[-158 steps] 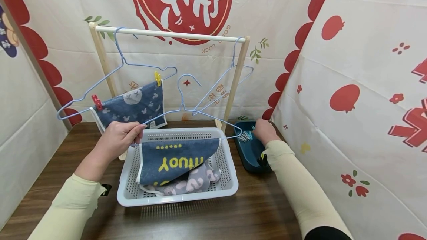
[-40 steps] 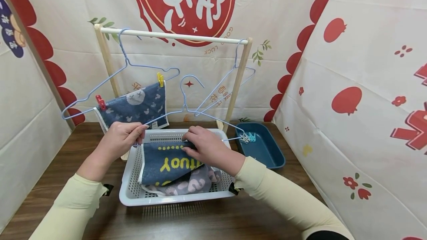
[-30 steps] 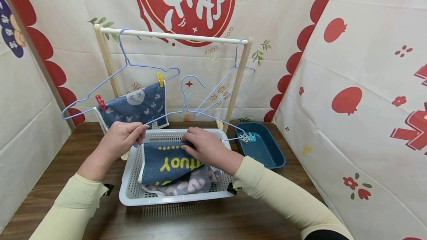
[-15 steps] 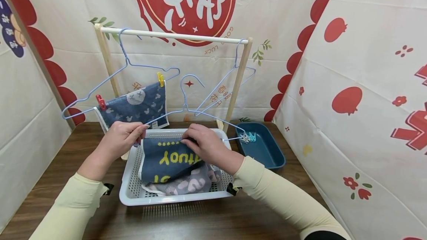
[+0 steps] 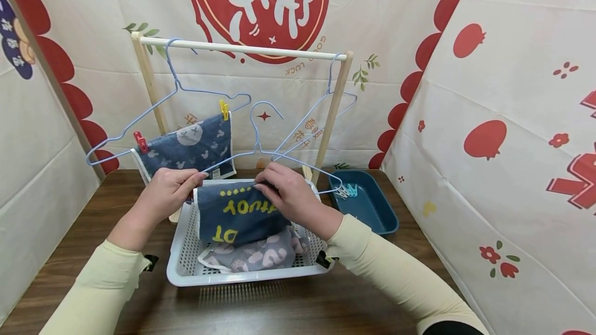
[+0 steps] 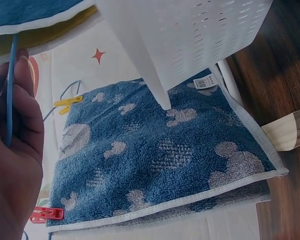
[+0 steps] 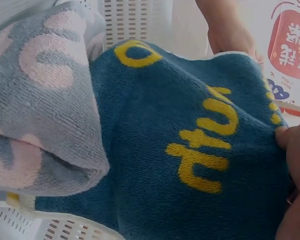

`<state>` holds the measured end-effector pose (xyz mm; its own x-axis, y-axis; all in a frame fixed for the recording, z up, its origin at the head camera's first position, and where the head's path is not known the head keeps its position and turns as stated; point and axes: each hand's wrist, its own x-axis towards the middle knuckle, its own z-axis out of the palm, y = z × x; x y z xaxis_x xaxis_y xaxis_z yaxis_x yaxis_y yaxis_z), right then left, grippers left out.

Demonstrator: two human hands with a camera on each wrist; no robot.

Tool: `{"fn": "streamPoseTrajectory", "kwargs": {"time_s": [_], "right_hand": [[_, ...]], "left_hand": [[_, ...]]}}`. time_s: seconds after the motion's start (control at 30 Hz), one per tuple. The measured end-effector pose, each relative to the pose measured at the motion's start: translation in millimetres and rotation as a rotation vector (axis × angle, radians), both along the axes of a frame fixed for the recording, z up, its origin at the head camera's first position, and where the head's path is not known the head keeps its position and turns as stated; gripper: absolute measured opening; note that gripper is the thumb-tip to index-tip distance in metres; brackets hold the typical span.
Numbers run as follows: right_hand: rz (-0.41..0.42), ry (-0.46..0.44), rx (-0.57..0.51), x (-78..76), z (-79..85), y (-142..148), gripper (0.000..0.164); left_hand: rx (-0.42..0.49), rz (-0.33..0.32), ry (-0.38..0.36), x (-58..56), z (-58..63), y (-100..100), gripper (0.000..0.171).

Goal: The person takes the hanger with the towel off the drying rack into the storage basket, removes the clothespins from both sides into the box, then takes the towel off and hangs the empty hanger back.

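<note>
My left hand (image 5: 169, 190) grips the left side of a light-blue wire hanger (image 5: 257, 141), whose hook points up, free of the rack. Over the hanger's lower bar is draped a dark-blue towel (image 5: 237, 221) with yellow letters and a white edge. At the towel's top edge, right of its middle, my right hand (image 5: 293, 193) pinches the cloth between thumb and fingers; the palm side is hidden. The left wrist view shows fingers curled round the wire (image 6: 11, 90). Below lies a grey-pink towel (image 5: 270, 255) in a white perforated basket (image 5: 251, 277).
Behind stands a wooden rack with a white bar (image 5: 242, 49). From it hang a patterned blue towel (image 5: 195, 141) on a hanger, held by red (image 5: 140, 142) and yellow (image 5: 224, 110) clothespins, and a bare hanger (image 5: 298, 124). A dark-blue tray (image 5: 377, 216) on the right holds several clothespins (image 5: 346, 191).
My right hand has come from the tray to the towel. Over the last half second it has risen slightly, drawing the towel up so more lettering shows. My left hand keeps its grip.
</note>
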<state>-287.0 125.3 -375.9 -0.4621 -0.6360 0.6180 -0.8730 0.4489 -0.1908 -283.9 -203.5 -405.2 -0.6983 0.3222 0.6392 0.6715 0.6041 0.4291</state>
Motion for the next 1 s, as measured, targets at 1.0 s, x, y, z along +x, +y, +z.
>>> {"fn": "streamPoseTrajectory", "kwargs": {"time_s": [1.0], "right_hand": [[0.013,-0.001,-0.104,0.2,15.8,4,0.007]], "left_hand": [[0.003,-0.008,-0.042,0.8,-0.4,0,0.033]]}}
